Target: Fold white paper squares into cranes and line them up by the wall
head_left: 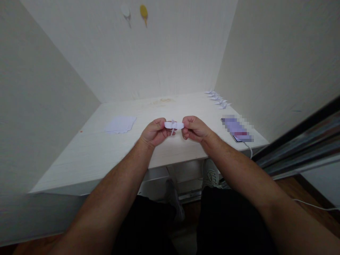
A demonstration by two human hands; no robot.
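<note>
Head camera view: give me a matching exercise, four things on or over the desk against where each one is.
Things
1. folded paper piece
2. stack of sheets
3. row of folded figures
4. phone

Places
A. far right corner of the desk
B. lying flat on the desk's left part
C. pinched between left hand and right hand
D. desk's right near edge, white cable attached

Pairs: 1-C, 2-B, 3-A, 4-D
</note>
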